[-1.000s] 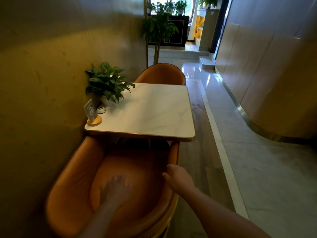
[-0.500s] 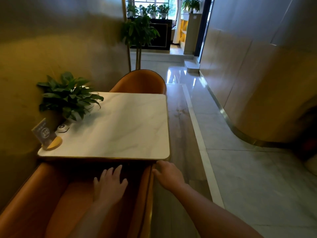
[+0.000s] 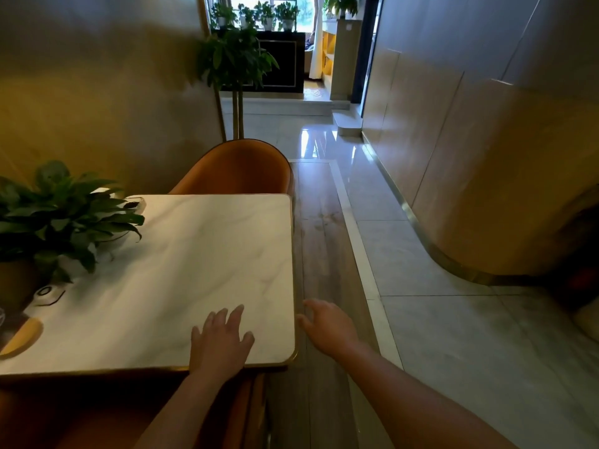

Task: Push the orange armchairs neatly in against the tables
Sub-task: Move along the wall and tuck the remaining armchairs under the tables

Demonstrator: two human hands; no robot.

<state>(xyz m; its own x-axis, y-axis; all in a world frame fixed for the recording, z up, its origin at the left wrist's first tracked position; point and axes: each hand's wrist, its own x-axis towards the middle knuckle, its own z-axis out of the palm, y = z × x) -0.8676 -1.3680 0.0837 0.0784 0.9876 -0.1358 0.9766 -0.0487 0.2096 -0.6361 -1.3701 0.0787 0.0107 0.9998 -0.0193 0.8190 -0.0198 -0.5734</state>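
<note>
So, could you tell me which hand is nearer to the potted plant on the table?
Left. The left hand is over the table near its front edge, on the potted plant side. The right hand is off the table's right edge, above the floor.

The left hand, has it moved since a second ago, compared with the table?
Yes. The left hand has gone forward, from the near armchair's seat up onto the marble table, now lying open near its front right corner.

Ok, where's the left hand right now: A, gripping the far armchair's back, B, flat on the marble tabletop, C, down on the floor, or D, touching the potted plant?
B: the left hand lies open, fingers spread, on the marble tabletop near its front edge.
</note>
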